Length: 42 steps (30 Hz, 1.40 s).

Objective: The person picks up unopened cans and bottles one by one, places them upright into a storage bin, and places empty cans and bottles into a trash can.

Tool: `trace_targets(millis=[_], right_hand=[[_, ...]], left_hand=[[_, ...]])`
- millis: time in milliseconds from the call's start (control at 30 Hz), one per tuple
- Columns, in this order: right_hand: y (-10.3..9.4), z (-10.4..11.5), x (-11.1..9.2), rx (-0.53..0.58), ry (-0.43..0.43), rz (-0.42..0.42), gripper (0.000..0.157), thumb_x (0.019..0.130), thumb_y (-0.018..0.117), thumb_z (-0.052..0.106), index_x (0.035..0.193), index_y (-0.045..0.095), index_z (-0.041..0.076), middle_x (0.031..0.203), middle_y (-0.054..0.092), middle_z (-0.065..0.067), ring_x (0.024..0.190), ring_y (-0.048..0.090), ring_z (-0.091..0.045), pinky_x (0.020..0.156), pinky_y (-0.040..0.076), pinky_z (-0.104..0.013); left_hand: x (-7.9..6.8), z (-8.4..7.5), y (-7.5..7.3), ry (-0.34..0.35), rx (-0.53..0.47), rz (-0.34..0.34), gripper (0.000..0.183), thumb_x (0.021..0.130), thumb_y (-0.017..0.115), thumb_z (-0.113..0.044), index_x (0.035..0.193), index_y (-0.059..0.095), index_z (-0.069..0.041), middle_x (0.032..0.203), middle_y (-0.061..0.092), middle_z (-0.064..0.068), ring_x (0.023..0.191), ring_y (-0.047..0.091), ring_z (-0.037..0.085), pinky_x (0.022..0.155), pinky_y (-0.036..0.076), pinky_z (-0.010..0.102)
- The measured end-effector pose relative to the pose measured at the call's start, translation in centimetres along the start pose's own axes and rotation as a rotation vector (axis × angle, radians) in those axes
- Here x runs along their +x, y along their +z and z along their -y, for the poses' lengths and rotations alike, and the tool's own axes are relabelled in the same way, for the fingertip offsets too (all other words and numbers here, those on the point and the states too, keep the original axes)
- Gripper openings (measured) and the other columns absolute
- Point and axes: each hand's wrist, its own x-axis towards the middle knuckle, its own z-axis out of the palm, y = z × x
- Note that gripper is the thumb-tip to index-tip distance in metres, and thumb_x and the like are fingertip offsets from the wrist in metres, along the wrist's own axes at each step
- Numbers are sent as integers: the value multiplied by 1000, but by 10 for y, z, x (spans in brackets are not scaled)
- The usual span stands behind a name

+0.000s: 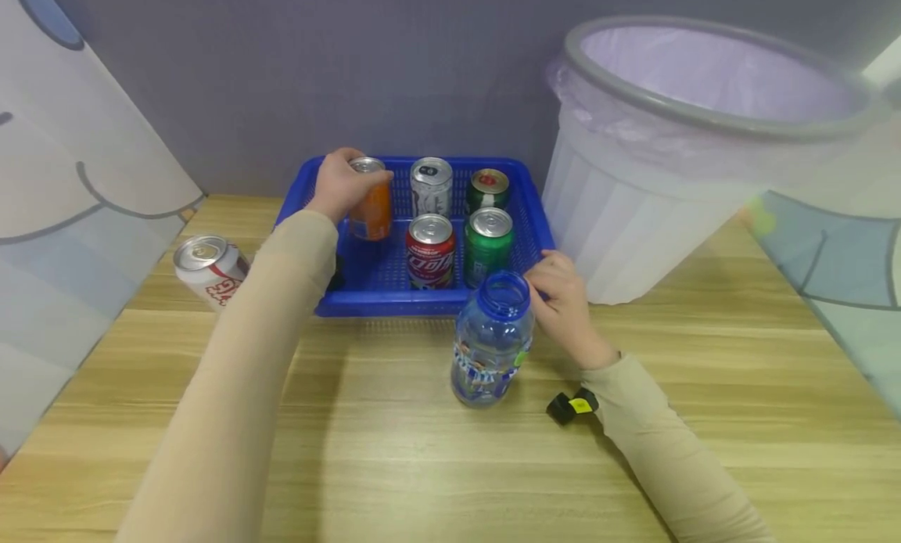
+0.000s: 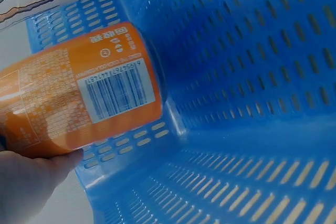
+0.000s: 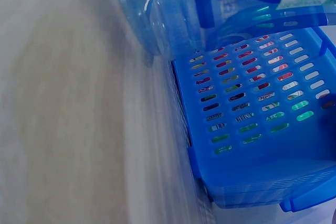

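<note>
In the head view, my left hand [image 1: 345,185] holds an orange soda can [image 1: 371,213] upright in the back left of the blue basket [image 1: 383,304]. The can's barcode side [image 2: 118,90] faces the left wrist camera; whether its base touches the basket floor I cannot tell. My right hand [image 1: 566,308] has bent fingers at the basket's front right corner, beside the neck of a capless clear blue bottle [image 1: 489,347]. Whether it grips the rim or the bottle is hidden. The right wrist view shows the bottle [image 3: 157,19] and the slotted basket wall [image 3: 236,166].
Inside the basket stand a white can [image 1: 432,191], a dark green can [image 1: 486,191], a red can [image 1: 431,257] and a green can [image 1: 489,249]. A white can [image 1: 204,265] stands left, partly behind my sleeve. A lined bin [image 1: 619,206] rises at the right.
</note>
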Motion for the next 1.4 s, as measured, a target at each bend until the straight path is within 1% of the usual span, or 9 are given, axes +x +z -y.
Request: trace_targets(millis=[167,333,467,733,833,1000,1100,1267,1400], right_hand=[[-1,0,1,-8,-1,4,53,98,48,36,61,62,1,63,63,-12,69,52,-27,96,38,-42],[0,1,2,-4,-8,8,53,99,47,35,61,62,1,64,64,-12,69,53,-27,93,39,-47],[0,0,1,2,-9,7,53,99,47,35,61,62,0,64,64,-12,68,53,-27,92,39,-50],[-2,2,2,10,6,6,53,98,48,36,60,61,1,64,63,-12,70,52,-27,98,37,-39],[-2,2,3,9,3,3,53,98,48,36,60,60,2,64,63,-12,70,52,-27,99,36,-37],[-1,2,3,10,-5,1,53,98,47,36,60,60,1,63,63,-12,69,52,-27,97,37,-39],[-1,2,3,14,-5,1,53,98,48,35,60,60,1,63,63,-12,68,52,-27,96,37,-41],[-1,3,3,11,1,3,52,98,48,34,60,60,0,64,64,-12,68,52,-26,95,38,-42],[0,3,3,4,0,6,53,98,47,35,60,61,0,64,64,-12,68,52,-27,95,38,-42]], left_hand=[[2,2,2,11,85,29,62,88,65,-35,133,40,-2,128,52,19,112,53,31,96,47,44],[1,5,4,26,141,43,61,88,64,-36,130,40,0,126,52,19,112,51,31,99,44,44],[0,4,5,38,153,52,63,87,64,-38,130,40,1,125,52,19,111,51,31,98,45,44],[-2,1,6,42,161,55,60,87,65,-36,128,39,-1,124,51,18,110,51,30,97,45,44],[0,1,7,53,168,56,59,86,67,-34,126,38,-2,124,51,18,111,50,30,98,45,44],[1,2,8,49,147,70,57,86,68,-32,122,35,-4,124,49,17,112,49,30,98,45,44],[2,2,8,47,139,93,57,86,67,-32,120,31,-5,125,47,18,113,48,31,97,44,45],[3,2,7,33,143,140,60,88,65,-34,123,25,-6,129,44,20,116,48,33,100,42,46],[3,2,7,12,143,154,63,88,64,-36,125,24,-6,133,43,20,119,47,33,101,42,47]])
